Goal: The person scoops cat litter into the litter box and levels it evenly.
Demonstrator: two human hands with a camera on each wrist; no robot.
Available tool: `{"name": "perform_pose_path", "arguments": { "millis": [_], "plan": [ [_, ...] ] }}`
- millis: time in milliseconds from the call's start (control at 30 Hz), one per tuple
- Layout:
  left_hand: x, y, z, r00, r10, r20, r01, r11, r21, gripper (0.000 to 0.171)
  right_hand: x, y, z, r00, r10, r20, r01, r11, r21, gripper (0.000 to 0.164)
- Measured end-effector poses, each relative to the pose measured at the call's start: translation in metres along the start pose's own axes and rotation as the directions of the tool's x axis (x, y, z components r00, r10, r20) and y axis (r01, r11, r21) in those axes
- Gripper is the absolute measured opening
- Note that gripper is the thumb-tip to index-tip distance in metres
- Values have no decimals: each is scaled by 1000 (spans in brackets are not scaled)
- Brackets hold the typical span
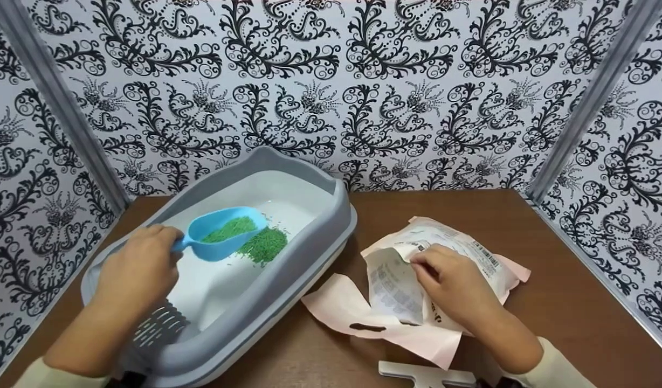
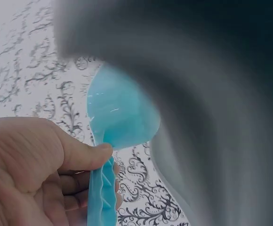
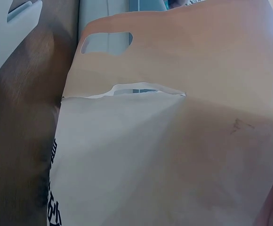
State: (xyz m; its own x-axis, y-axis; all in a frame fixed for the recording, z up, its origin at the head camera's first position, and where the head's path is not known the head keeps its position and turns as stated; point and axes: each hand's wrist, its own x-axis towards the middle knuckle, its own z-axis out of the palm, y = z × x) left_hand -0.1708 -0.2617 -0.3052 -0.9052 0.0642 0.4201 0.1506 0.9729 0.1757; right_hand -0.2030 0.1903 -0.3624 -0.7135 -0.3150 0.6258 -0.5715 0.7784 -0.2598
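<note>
My left hand (image 1: 139, 267) grips the handle of a light blue scoop (image 1: 215, 251), thumb along its top in the left wrist view. Green pellets (image 1: 231, 229) lie in the scoop, which hovers over a grey and white litter box (image 1: 290, 285). Beneath its tip, a small pile of green pellets (image 1: 267, 245) sits on the box floor. To the right, my right hand (image 1: 455, 277) pinches the upper edge of a pink and white bag (image 1: 398, 293) at its opening. The bag lies on its side, its partly torn top strip with a handle slot (image 1: 367, 327) folded toward me.
A white T-shaped plastic piece (image 1: 425, 373) lies at the front edge of the brown table (image 1: 568, 302). The litter box has a slotted panel (image 1: 161, 326) at its near end. Black-and-white patterned walls (image 1: 342, 97) enclose the table at the back and sides.
</note>
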Motion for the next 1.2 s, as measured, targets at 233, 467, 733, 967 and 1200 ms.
{"name": "perform_pose_path", "arguments": {
  "millis": [233, 467, 733, 967, 1200],
  "plan": [
    [5, -7, 2, 997, 15, 82, -19, 999, 51, 20, 0, 0, 1, 1000, -16, -7, 16, 1000, 9, 16],
    [7, -12, 6, 991, 38, 128, -52, 993, 108, 16, 0, 1, 1, 1000, 4, 8, -4, 1000, -2, 15],
    [2, -20, 17, 985, 91, 149, -119, 975, 190, 21, -1, 0, 2, 999, 28, 18, -28, 1000, 0, 14],
    [1, -19, 24, 985, 116, 125, -141, 967, 214, 21, -1, 0, 2, 1000, 15, 15, -15, 1000, 3, 13],
    [5, -15, 29, 978, 184, 93, -201, 953, 227, 17, -1, 1, 4, 1000, -3, 10, 3, 1000, 1, 13]
  ]
}}
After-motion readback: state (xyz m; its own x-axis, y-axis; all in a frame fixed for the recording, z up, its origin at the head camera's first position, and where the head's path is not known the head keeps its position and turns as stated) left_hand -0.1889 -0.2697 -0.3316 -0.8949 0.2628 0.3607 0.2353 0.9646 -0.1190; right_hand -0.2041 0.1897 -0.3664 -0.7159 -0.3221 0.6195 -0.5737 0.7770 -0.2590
